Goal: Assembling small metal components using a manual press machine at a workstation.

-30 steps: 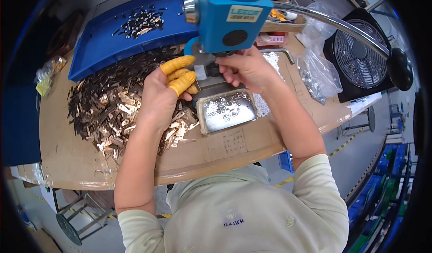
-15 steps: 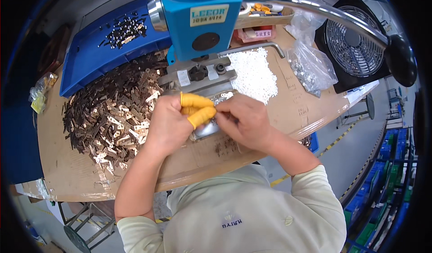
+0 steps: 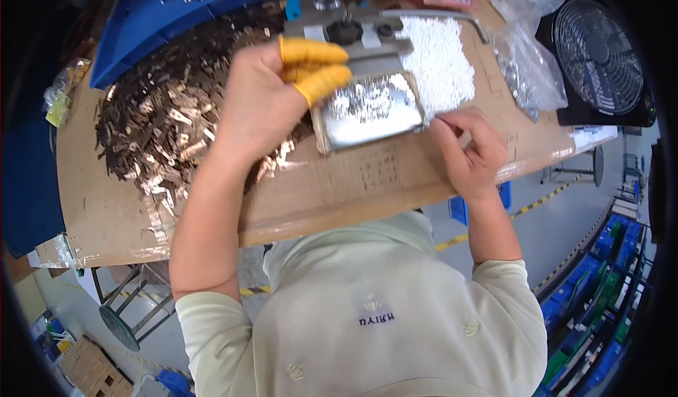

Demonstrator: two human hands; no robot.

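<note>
Yellow finger cots cover the thumb and fingers of my left hand, which hangs over the left end of a shallow silvery tray. Its thumb and forefinger stretch forward with a gap between them, and I see nothing in it. Small shiny bits lie along the tray's far part. At the tray's right end, my right hand has thumb and forefinger pressed together; anything pinched there is too small to make out. Just beyond the tray is the press's metal fixture. Beside it spreads a heap of tiny white pieces.
A large pile of flat brown metal parts covers the table's left, before a blue tray. To the right are a hex key, a plastic bag of small parts and a black fan.
My hands, together over the tray before, are now apart: the right has gone right to the tray's end. The left thumb and forefinger have parted. The whole view has shifted, showing less of the press.
</note>
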